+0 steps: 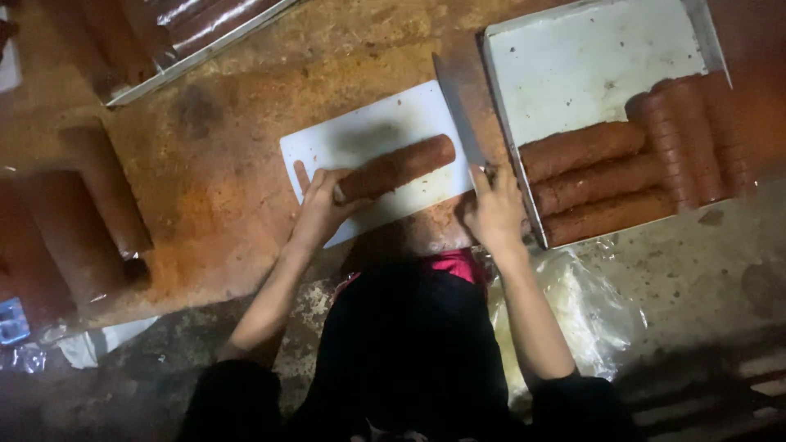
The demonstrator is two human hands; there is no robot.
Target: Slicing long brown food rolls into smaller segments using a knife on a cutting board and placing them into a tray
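Your dark-clothed lap [409,352] fills the bottom of the view, with a strip of pink cloth [454,263] at its upper edge and your two bare forearms reaching out from it. Your left hand [319,205] is closed around the near end of a reddish-brown roll [397,168], pinning it flat on the white cutting board [344,135]. Your right hand [495,209] grips the handle of a broad knife [458,110], whose blade points away from you just beside the roll's far end, along the board's right edge. Just right of that hand, a white tray [581,57] holds three more rolls [594,184] lying side by side and a row of cut slices [688,139]. Crumpled clear plastic [585,307] lies near your right forearm. Everything sits on a stained orange-brown surface [229,164].
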